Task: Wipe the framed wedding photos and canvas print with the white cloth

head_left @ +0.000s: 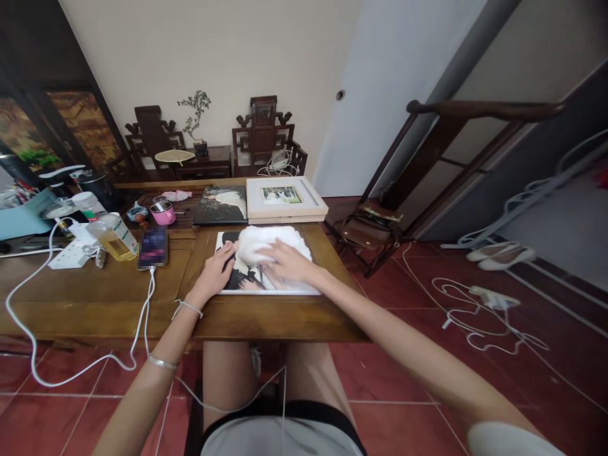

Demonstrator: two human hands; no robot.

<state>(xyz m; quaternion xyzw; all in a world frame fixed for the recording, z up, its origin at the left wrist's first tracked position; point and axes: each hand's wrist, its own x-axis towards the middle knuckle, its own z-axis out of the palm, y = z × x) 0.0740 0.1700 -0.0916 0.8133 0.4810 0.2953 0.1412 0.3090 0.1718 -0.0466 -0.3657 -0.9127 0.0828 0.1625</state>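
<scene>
A framed photo print (240,278) with a white edge lies flat on the wooden table in front of me. My left hand (220,267) rests flat on its left side, fingers stretched out and holding nothing. Over the upper and right part of the print spreads a fluffy white cloth (294,238), which hides much of the picture. My right hand (285,258) presses down on this cloth with its fingers spread, slightly smeared by motion. Whether any cloth is pinched under the palm is hidden.
Behind the print sit a dark photo panel (220,206) and a pale framed picture (311,196). To the left are a charging phone (152,248), a bottle of yellowish liquid (115,236), a pink cup (163,213) and a power strip (71,254). A white cable (31,345) hangs over the table's front edge.
</scene>
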